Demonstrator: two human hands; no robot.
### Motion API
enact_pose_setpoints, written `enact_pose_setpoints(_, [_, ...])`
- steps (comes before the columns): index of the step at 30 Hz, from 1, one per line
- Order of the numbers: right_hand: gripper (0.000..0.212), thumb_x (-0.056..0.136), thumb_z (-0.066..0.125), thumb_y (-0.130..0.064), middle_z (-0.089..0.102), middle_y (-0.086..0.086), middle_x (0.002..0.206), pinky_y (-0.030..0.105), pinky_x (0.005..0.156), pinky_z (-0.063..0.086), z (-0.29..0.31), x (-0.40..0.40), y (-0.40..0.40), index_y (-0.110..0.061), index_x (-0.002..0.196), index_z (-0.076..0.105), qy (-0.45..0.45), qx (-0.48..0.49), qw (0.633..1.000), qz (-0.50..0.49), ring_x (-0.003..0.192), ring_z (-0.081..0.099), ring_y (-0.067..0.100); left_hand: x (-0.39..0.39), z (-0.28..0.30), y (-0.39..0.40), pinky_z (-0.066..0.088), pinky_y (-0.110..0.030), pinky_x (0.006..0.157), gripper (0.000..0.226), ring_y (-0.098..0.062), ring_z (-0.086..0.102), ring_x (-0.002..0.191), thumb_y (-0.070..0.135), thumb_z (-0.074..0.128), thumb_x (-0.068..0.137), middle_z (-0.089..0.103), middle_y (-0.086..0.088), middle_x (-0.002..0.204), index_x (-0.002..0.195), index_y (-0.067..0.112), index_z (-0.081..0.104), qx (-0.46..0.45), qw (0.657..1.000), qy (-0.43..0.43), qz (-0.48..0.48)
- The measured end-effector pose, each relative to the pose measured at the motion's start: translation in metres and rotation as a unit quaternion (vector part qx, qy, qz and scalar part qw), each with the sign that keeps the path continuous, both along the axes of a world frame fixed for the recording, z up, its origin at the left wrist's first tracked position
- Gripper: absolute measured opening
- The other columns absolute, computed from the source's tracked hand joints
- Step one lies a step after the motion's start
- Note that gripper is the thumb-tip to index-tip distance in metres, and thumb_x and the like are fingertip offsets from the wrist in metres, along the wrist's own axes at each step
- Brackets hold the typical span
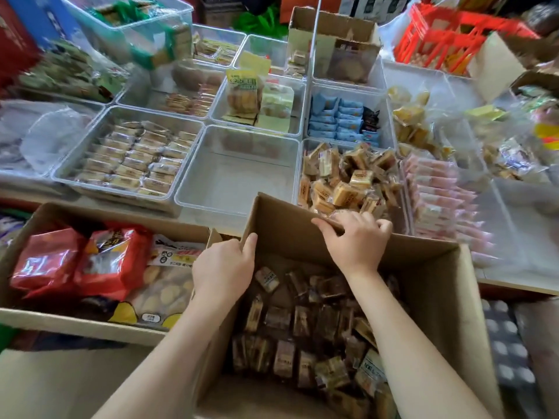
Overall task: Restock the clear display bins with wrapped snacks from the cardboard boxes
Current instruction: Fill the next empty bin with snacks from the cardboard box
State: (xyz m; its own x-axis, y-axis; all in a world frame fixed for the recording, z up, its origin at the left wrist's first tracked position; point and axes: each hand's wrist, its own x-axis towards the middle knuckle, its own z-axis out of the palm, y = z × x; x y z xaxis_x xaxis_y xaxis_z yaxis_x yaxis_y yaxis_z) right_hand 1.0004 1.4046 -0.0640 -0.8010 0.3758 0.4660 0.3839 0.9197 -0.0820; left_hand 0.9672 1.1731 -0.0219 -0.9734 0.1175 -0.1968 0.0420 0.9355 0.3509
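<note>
A brown cardboard box (435,285) stands open right in front of me, and several small wrapped snacks (302,325) lie in its bottom. My left hand (223,267) grips the box's left wall, thumb inside. My right hand (358,237) curls over the top edge of its raised far flap. Just beyond the flap sits a clear bin (305,164) heaped with tan wrapped snacks (348,182). To the left of that one is a clear bin (239,170) with nothing in it.
A second cardboard box (39,319) at the left holds red bags (84,261) and a biscuit pack. More clear bins hold blue packets (338,119), pink packets (438,192) and rows of pale bars (133,158). A red crate (447,34) stands at the back right.
</note>
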Motion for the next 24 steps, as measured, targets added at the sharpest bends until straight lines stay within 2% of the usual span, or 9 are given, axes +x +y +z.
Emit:
enact_pose_setpoints(3, [0.064, 0.091, 0.044, -0.073, 0.06, -0.006, 0.06, 0.033, 0.071, 0.02, 0.011, -0.009, 0.0, -0.019, 0.062, 0.061, 0.0, 0.003, 1.0, 0.0, 0.062, 0.052, 0.017, -0.005, 0.006, 0.003, 0.037, -0.033, 0.07, 0.048, -0.032, 0.06, 0.087, 0.051, 0.037, 0.104, 0.064, -0.007, 0.088, 0.078, 0.015, 0.054, -0.007, 1.0, -0.012, -0.005])
enact_pose_setpoints(5, [0.063, 0.092, 0.045, -0.072, 0.059, -0.006, 0.057, 0.033, 0.07, 0.02, 0.017, -0.008, -0.002, -0.019, 0.06, 0.06, 0.01, 0.011, 1.0, 0.006, 0.059, 0.049, 0.016, -0.006, 0.009, 0.003, 0.037, -0.033, 0.069, 0.048, -0.029, 0.055, 0.08, 0.051, 0.038, 0.104, 0.062, -0.004, 0.083, 0.077, 0.015, 0.055, -0.005, 1.0, -0.017, -0.006])
enact_pose_setpoints(7, [0.061, 0.092, 0.048, -0.069, 0.059, -0.006, 0.056, 0.032, 0.069, 0.019, 0.024, 0.0, 0.0, -0.018, 0.06, 0.06, 0.024, 0.012, 1.0, 0.008, 0.057, 0.049, 0.016, 0.002, 0.014, 0.004, 0.036, -0.033, 0.068, 0.049, -0.027, 0.054, 0.078, 0.051, 0.038, 0.104, 0.054, 0.001, 0.074, 0.075, 0.015, 0.054, 0.002, 1.0, -0.019, -0.006])
enact_pose_setpoints(12, [0.06, 0.093, 0.053, -0.065, 0.058, -0.003, 0.054, 0.034, 0.068, 0.024, 0.049, 0.027, 0.01, -0.017, 0.057, 0.056, 0.059, 0.018, 0.998, 0.005, 0.054, 0.049, 0.019, 0.03, 0.042, 0.014, 0.038, -0.035, 0.068, 0.052, -0.027, 0.053, 0.077, 0.052, 0.04, 0.104, 0.057, -0.002, 0.074, 0.066, 0.017, 0.049, 0.04, 0.999, -0.004, -0.006])
enact_pose_setpoints(16, [0.062, 0.094, 0.048, -0.067, 0.061, -0.001, 0.057, 0.034, 0.068, 0.017, 0.083, 0.053, 0.021, -0.016, 0.059, 0.056, 0.099, 0.017, 0.995, -0.002, 0.057, 0.052, 0.021, 0.06, 0.075, 0.022, 0.038, -0.035, 0.067, 0.052, -0.027, 0.055, 0.074, 0.05, 0.044, 0.103, 0.055, 0.0, 0.068, 0.063, 0.018, 0.051, 0.07, 0.997, 0.037, -0.001])
enact_pose_setpoints(18, [0.063, 0.094, 0.046, -0.067, 0.063, 0.0, 0.06, 0.035, 0.071, 0.023, 0.104, 0.065, 0.027, -0.015, 0.061, 0.057, 0.116, 0.017, 0.993, 0.007, 0.06, 0.057, 0.023, 0.079, 0.095, 0.028, 0.038, -0.035, 0.066, 0.053, -0.028, 0.057, 0.073, 0.049, 0.045, 0.103, 0.056, -0.002, 0.067, 0.06, 0.019, 0.048, 0.095, 0.993, 0.065, 0.009])
enact_pose_setpoints(21, [0.063, 0.095, 0.046, -0.066, 0.066, 0.003, 0.064, 0.045, 0.088, 0.041, 0.136, 0.087, 0.041, -0.014, 0.064, 0.06, 0.135, -0.001, 0.99, 0.031, 0.067, 0.062, 0.025, 0.113, 0.123, 0.044, 0.034, -0.035, 0.064, 0.055, -0.026, 0.053, 0.068, 0.047, 0.046, 0.104, 0.052, -0.001, 0.064, 0.056, 0.02, 0.043, 0.107, 0.988, 0.107, 0.021])
enact_pose_setpoints(22, [0.063, 0.095, 0.046, -0.067, 0.066, 0.004, 0.065, 0.046, 0.091, 0.041, 0.144, 0.095, 0.048, -0.014, 0.065, 0.06, 0.139, -0.004, 0.99, 0.031, 0.067, 0.061, 0.025, 0.124, 0.129, 0.052, 0.034, -0.034, 0.064, 0.054, -0.025, 0.053, 0.067, 0.047, 0.046, 0.104, 0.051, 0.0, 0.064, 0.056, 0.02, 0.043, 0.11, 0.987, 0.116, 0.021])
enact_pose_setpoints(24, [0.064, 0.094, 0.043, -0.07, 0.065, 0.003, 0.066, 0.041, 0.085, 0.037, 0.153, 0.113, 0.068, -0.014, 0.067, 0.061, 0.137, -0.005, 0.99, 0.027, 0.061, 0.05, 0.02, 0.147, 0.136, 0.071, 0.039, -0.035, 0.066, 0.053, -0.028, 0.057, 0.072, 0.048, 0.045, 0.104, 0.056, -0.003, 0.067, 0.059, 0.019, 0.047, 0.117, 0.985, 0.122, 0.02])
